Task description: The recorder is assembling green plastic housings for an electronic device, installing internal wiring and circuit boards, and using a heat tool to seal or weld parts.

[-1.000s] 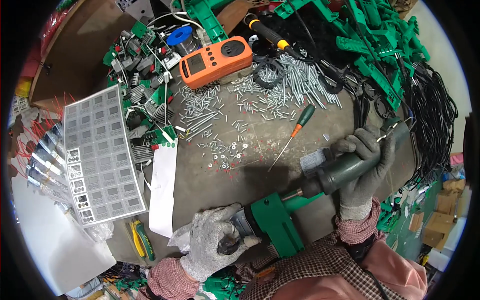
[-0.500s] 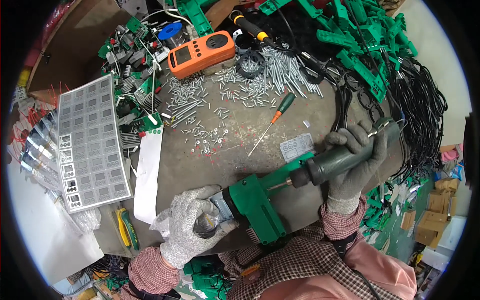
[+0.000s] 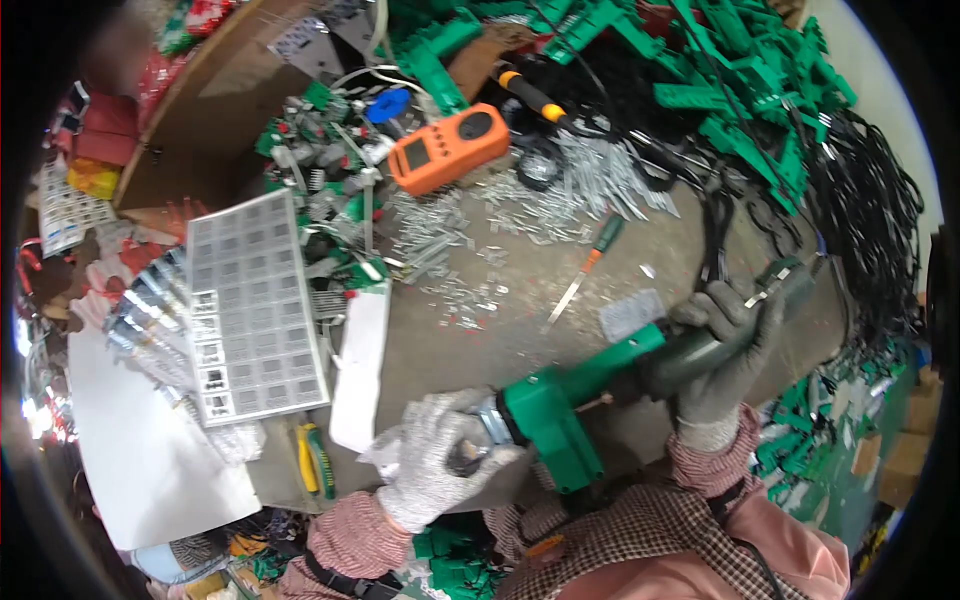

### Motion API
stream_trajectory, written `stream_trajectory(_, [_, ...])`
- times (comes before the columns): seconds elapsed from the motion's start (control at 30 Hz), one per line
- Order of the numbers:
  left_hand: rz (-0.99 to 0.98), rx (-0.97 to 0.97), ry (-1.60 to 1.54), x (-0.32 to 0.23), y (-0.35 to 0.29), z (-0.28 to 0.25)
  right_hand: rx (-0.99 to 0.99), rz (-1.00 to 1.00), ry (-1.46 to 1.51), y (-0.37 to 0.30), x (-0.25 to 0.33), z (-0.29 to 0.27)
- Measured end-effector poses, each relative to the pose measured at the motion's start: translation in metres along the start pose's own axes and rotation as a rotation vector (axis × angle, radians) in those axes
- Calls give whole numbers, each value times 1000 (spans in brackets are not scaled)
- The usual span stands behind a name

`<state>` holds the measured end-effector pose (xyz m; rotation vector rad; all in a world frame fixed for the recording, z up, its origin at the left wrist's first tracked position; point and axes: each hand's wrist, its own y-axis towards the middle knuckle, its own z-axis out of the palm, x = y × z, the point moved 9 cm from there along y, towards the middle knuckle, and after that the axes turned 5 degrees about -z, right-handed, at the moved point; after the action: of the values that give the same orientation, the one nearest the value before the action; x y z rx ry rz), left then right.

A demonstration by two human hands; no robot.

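My left hand [image 3: 440, 462], in a grey knit glove, closes around the silver front end [image 3: 493, 420] of a green plastic tool housing [image 3: 562, 435]. A clear plastic wrap is bunched beside that hand. My right hand [image 3: 728, 350], also gloved, grips a dark green electric screwdriver [image 3: 690, 366] lying across the palm. Its thin bit [image 3: 597, 402] points left at the housing's side; motion blur hides whether the tip touches. The housing's long arm [image 3: 615, 362] reaches up behind the bit. Both hands hold their things over the near edge of the bench.
Loose screws [image 3: 440, 235] and an orange meter [image 3: 450, 148] lie farther back. A hand screwdriver [image 3: 585, 270] and grey label [image 3: 632, 315] lie mid-bench. At left are a label sheet [image 3: 255, 310], white strip [image 3: 360, 370] and pliers [image 3: 314, 460]. Green housings [image 3: 740, 95] and black cables [image 3: 865, 200] crowd the right.
The whole view has shifted, so the bench things appear farther right and lower. The bit sits slightly lower against the housing's side. Both hands keep their holds.
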<state>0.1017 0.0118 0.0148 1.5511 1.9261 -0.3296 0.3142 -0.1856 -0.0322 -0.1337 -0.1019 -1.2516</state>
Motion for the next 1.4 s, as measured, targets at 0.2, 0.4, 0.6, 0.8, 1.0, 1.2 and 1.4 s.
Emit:
stream_trajectory(0.2, [53,-7,45,-5,-4,-3,98,-35,33,-5,1,4])
stream_trajectory(0.4, [-473,-113,-487,59,4,-28,1,2,-432,16,38,20])
stream_trajectory(0.6, [-467,47,551,100,-3,-72,673,-551,-2044,68,126,61])
stream_trajectory(0.8, [-371,7,629,105,15,-70,272,-504,-2865,58,140,61])
stream_trajectory(1.0, [-210,-255,662,-7,10,-87,867,473,-1494,-54,-72,82])
stream_trajectory(1.2, [140,-328,261,-75,1,-65,712,429,-1173,-58,-135,80])
stream_trajectory(1.4, [-324,-240,-557,4,38,-55,838,336,-1497,-58,-126,112])
